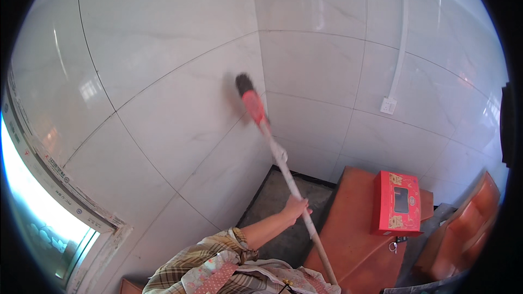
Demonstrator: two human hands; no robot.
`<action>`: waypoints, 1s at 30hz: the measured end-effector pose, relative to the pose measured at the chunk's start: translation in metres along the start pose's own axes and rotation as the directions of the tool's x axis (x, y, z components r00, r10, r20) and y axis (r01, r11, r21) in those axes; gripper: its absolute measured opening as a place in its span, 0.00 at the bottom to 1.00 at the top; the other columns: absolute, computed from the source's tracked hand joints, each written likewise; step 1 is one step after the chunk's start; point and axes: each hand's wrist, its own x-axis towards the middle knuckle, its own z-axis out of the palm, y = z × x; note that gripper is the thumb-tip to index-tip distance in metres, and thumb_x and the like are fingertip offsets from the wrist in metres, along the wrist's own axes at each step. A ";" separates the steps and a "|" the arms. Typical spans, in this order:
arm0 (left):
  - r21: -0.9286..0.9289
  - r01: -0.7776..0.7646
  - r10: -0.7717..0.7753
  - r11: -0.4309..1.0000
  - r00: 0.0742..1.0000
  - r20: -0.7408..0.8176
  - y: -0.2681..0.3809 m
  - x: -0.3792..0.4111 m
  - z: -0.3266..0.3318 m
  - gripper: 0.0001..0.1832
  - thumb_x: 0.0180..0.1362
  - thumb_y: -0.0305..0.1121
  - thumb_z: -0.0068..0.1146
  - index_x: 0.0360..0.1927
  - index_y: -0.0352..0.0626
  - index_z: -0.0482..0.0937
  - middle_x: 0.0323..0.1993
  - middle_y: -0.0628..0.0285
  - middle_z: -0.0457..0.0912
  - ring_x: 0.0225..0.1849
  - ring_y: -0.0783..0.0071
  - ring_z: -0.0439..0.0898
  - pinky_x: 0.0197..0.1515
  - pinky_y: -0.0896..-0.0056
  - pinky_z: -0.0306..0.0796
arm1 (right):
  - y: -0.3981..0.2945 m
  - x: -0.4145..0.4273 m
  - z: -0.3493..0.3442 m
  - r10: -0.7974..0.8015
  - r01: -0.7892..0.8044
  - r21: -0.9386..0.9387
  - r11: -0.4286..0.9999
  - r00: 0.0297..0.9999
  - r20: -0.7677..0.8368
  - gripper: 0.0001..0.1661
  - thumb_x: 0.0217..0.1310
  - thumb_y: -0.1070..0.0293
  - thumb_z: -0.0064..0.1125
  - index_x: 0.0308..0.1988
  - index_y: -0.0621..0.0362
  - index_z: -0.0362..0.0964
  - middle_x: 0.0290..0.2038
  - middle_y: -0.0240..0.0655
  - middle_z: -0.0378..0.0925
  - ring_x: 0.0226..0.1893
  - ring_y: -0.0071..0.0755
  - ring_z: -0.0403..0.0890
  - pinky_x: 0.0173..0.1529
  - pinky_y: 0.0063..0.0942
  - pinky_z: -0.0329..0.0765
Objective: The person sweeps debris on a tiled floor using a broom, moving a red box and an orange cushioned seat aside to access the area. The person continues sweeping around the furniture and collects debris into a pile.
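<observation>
My left hand (297, 208) is closed around the long handle of a broom (292, 185), whose pole runs from the lower right up towards the wall corner. The broom's red head (253, 106) with dark bristles (244, 83) is raised at the left wall (196, 102), near the corner; whether the bristles touch the tiles I cannot tell. White wrapping covers part of the pole. My right hand is out of view; the pole's lower end runs down beside my patterned apron (212, 273).
A red-brown table (347, 220) holds a red box with a window (398, 204) and a small dark item with a white cord (393, 247). A red-brown chair (461, 228) stands at right. A socket (388, 105) is on the right wall; a framed window (41, 200) is at left.
</observation>
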 end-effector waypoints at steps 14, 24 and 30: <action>-0.171 0.020 -0.028 0.985 0.999 -0.044 -0.025 0.053 -0.068 0.11 0.65 0.37 0.46 0.34 0.41 0.64 0.22 0.61 0.69 0.18 0.63 0.75 0.22 0.59 0.75 | -0.068 0.040 0.018 -0.307 0.367 0.255 0.895 0.919 -0.246 0.15 0.49 0.63 0.65 0.32 0.65 0.76 0.22 0.40 0.77 0.27 0.30 0.79 0.31 0.33 0.73; 0.022 -0.066 0.064 0.998 0.995 0.074 0.019 0.026 0.015 0.10 0.62 0.31 0.50 0.39 0.40 0.62 0.26 0.61 0.70 0.21 0.67 0.77 0.24 0.63 0.77 | -0.036 0.041 0.012 -0.263 0.332 0.267 0.905 0.928 -0.262 0.16 0.50 0.63 0.64 0.34 0.66 0.75 0.23 0.40 0.77 0.28 0.31 0.79 0.31 0.33 0.74; -0.149 -0.263 0.263 0.953 0.965 -0.021 0.116 0.052 -0.024 0.09 0.66 0.37 0.43 0.34 0.44 0.63 0.23 0.62 0.69 0.17 0.69 0.72 0.20 0.64 0.71 | -0.120 0.054 -0.020 -0.337 0.404 0.204 0.892 0.893 -0.299 0.16 0.51 0.63 0.62 0.36 0.66 0.74 0.24 0.41 0.77 0.27 0.33 0.79 0.30 0.34 0.73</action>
